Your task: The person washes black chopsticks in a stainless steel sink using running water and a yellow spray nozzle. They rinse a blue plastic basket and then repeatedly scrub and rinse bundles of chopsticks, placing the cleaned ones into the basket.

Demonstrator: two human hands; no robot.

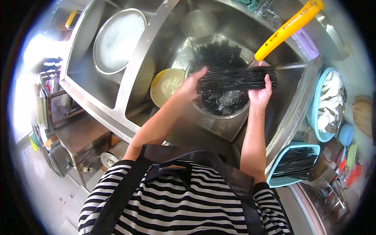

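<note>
A bundle of long black chopsticks [232,78] lies crosswise between my hands, over a round metal basin [226,117] in the sink. My right hand [261,91] grips the bundle near its right end, the thumb over it and the palm up. At the left end my left hand [191,85] is against the stick ends, its fingers apart and slightly blurred; whether it presses on them I cannot tell. More black chopsticks [218,54] stand in the basin, their ends up, with wet, frothy water in front of them.
Left of the basin sits a yellow-rimmed bowl [166,88] with water. A basin of suds [120,41] fills the left sink compartment. A yellow handle [288,29] juts over the sink, near a purple brush [305,44]. Blue baskets hold white spoons [330,94] and black chopsticks [293,163].
</note>
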